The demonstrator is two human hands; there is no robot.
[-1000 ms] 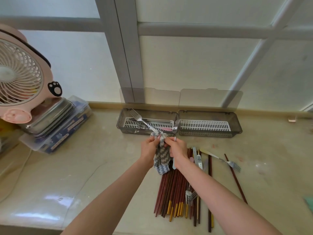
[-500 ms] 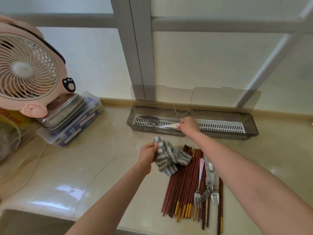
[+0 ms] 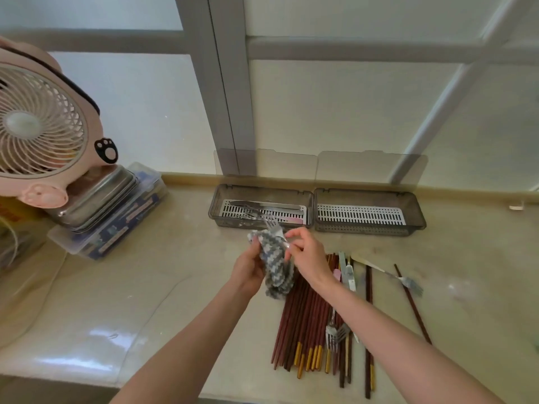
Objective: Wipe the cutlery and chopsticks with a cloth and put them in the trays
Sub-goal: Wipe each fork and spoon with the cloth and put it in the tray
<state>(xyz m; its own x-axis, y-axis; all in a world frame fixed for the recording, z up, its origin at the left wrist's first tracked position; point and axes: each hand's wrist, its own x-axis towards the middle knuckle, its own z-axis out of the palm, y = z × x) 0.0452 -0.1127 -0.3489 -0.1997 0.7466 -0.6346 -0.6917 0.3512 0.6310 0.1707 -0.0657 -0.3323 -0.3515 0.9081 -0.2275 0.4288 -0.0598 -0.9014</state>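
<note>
Head view: your left hand [image 3: 248, 271] curls its fingers round the cloth [image 3: 275, 269], which is wrapped about a fork [image 3: 272, 225] held just before the left tray [image 3: 262, 188]. Your right hand [image 3: 310, 258] pinches the handle end. You're mid-wipe; next, draw the fork clear and lay it in that tray.

A single wide-angle view looked from the person's head, forward and down over the surface [image 3: 175, 287]; it faced the window frame [image 3: 230, 97] at the back, whose bars bowed toward the edges; both forearms ran up from the bottom edge; the left hand [image 3: 248, 268] and right hand [image 3: 309, 258], meeting at the cloth [image 3: 275, 266] and fork [image 3: 272, 224], sat close, just below the frame's middle; the left tray [image 3: 217, 199] and right tray [image 3: 417, 211] lay farther off by the window; the fan [image 3: 40, 123] was cut by the left edge; the chopsticks [image 3: 300, 325] lay near, lower right.
</note>
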